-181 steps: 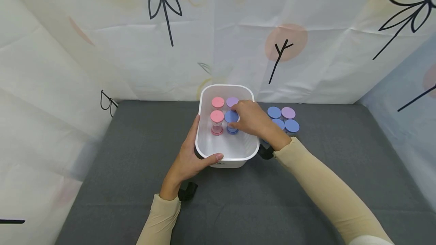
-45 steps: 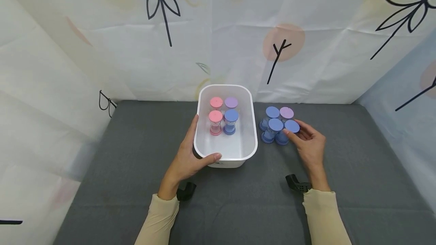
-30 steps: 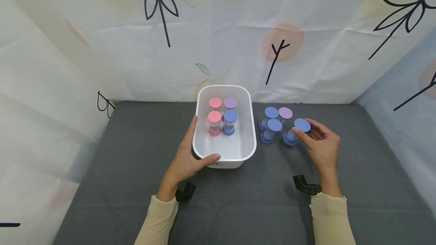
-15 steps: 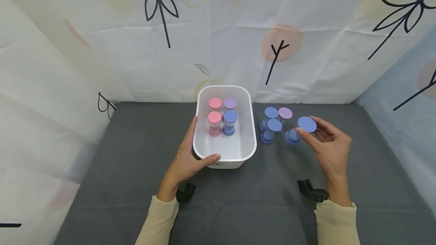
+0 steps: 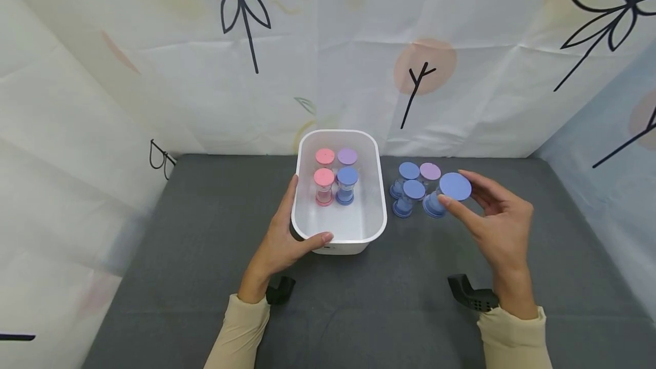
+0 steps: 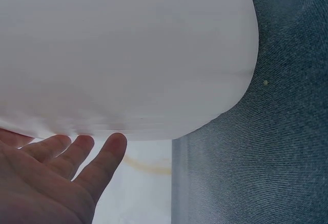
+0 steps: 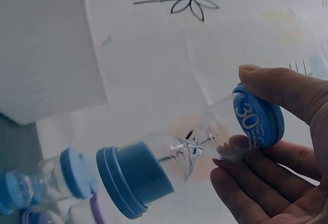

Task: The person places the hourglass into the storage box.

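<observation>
A white tub (image 5: 382, 212) stands mid-mat with two pink sand timers (image 5: 324, 177), a purple one (image 5: 347, 156) and a blue one (image 5: 347, 176) upright inside. My left hand (image 5: 287, 232) grips the tub's near left corner, thumb over the rim and fingers (image 6: 77, 152) against the tub wall (image 6: 128, 55). To the right, my right hand (image 5: 476, 212) pinches the top cap of a blue sand timer (image 5: 455, 185), which is tilted and raised off the mat. Its cap reads 30 on the blue sand timer (image 7: 195, 152). Beside it stand two blue timers (image 5: 413, 189) and a purple one (image 5: 430, 171).
A grey mat (image 5: 205, 255) covers the table, and printed white sheets close it in behind and at both sides. The group of timers (image 7: 51, 180) stands close to the tub (image 7: 41, 44), between it and my right hand.
My right hand has taken a blue timer out of the group on the mat, drawn it right, then tilted and raised it. The left hand and tub have stayed put.
</observation>
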The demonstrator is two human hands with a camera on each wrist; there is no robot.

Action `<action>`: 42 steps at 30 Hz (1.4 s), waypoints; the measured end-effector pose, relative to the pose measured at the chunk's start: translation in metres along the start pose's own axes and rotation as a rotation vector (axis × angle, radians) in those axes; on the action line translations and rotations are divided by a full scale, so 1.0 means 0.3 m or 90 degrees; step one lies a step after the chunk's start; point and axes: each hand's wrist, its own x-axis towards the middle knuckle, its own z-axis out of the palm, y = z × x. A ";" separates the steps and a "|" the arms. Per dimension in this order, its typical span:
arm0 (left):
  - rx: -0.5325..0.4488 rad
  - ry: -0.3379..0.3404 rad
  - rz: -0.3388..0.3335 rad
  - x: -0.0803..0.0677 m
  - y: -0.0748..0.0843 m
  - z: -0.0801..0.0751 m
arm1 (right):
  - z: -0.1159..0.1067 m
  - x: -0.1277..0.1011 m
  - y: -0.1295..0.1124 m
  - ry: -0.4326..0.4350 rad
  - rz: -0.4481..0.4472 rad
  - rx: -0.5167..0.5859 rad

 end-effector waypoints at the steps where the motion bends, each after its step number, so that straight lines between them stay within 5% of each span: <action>1: 0.002 0.000 0.001 0.000 -0.011 0.000 | 0.003 0.005 -0.008 -0.011 -0.018 0.000; 8: 0.013 0.006 0.014 0.001 -0.118 0.004 | 0.039 0.039 -0.060 -0.075 -0.076 0.069; 17: 0.016 0.004 0.025 0.002 -0.132 0.002 | 0.109 0.079 -0.134 -0.168 -0.086 0.160; 33: -0.009 -0.010 0.023 0.007 -0.137 0.002 | 0.320 0.092 -0.106 -0.331 0.069 0.188; 42: -0.042 -0.017 0.032 0.008 -0.138 0.001 | 0.432 0.068 -0.039 -0.391 0.099 0.187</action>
